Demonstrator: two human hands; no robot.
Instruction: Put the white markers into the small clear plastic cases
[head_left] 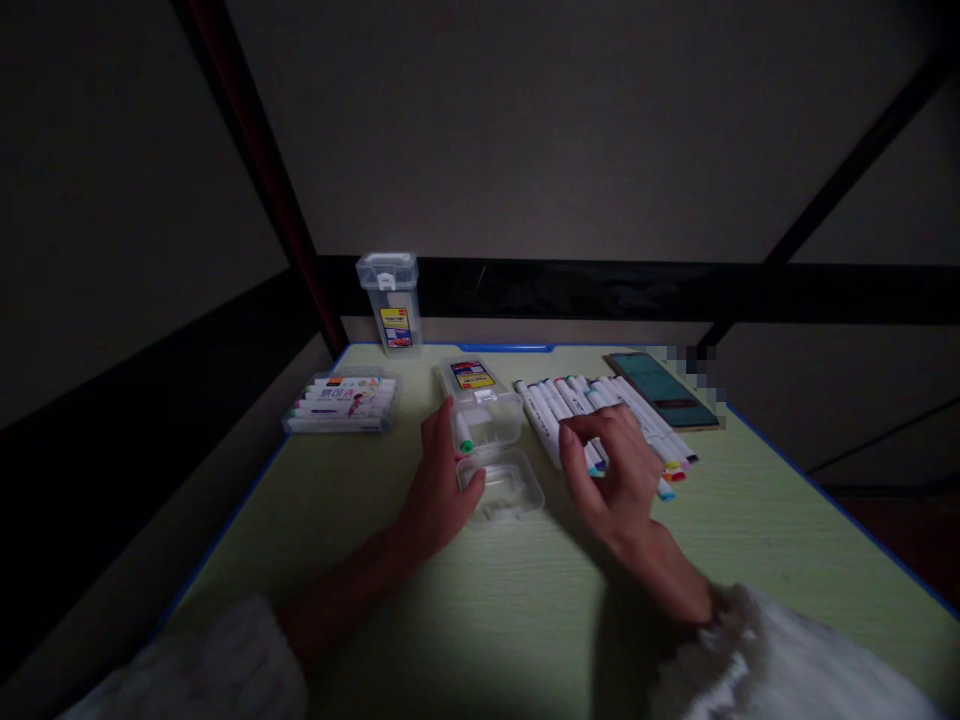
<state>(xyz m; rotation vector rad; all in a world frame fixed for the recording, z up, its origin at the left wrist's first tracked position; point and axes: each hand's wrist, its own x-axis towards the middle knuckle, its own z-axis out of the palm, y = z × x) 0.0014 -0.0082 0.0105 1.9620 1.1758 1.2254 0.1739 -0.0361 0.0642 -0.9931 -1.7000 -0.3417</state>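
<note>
A clear plastic marker box [491, 415] lies on its side in the middle of the table, its lid [514, 490] swung open toward me. Inside, along the left wall, is a marker with a green end [466, 440]. My left hand [439, 485] holds the box from the left, fingers along its side and thumb over the lid. To the right, my right hand [615, 470] hovers at a row of white markers [555, 400] with coloured ends. Its thumb and index finger are pinched together; whether a marker is between them I cannot make out.
A taller clear box [394, 305] with a yellow label stands upright at the back left. A flat clear case of markers [341, 402] lies at the left. Behind the loose markers is a phone [664, 390]. The pale green table [510, 620] has a blue edge and meets a wall.
</note>
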